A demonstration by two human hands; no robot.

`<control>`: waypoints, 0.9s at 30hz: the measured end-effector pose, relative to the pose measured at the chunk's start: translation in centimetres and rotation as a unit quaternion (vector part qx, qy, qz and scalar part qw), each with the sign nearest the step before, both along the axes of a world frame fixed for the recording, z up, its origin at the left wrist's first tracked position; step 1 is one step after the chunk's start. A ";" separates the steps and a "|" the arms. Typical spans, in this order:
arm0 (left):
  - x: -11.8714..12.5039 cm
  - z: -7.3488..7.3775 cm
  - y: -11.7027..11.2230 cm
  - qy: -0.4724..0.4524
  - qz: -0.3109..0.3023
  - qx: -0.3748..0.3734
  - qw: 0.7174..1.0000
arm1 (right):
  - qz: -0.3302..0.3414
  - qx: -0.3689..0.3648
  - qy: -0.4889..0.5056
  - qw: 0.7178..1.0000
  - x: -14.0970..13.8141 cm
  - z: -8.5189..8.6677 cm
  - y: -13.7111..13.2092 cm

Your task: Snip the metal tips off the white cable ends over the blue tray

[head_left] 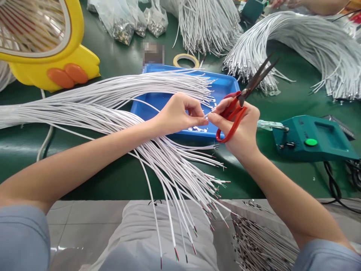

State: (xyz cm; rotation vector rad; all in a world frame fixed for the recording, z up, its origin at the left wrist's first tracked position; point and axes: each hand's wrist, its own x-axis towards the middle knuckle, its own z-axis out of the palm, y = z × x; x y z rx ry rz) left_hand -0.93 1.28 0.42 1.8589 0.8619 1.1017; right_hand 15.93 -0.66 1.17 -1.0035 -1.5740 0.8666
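Note:
Above a shallow blue tray (225,84), my left hand (179,114) pinches a white cable close to its end. My right hand (239,128) carries red-handled scissors (238,116), their dark blades pointing up and away to the right. The thumb and forefinger of that hand meet the cable tip near my left fingers; the tip itself is too small to make out. One bundle of white cables (118,88) lies across the tray. A second bundle (169,165) passes under my left forearm and hangs over the table's front edge, with coloured wire ends showing.
A yellow fan (75,22) stands at the left. A green machine (318,137) with a green button is at the right. Farther back are a tape roll (186,61), bags of metal parts (124,28) and more cable bundles (299,32). Another person's arm shows at the top right.

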 end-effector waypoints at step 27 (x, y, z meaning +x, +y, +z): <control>-0.1 0.3 0.9 -0.192 0.043 -0.038 0.980 | -0.054 0.087 -0.364 0.926 0.9 0.0 1.5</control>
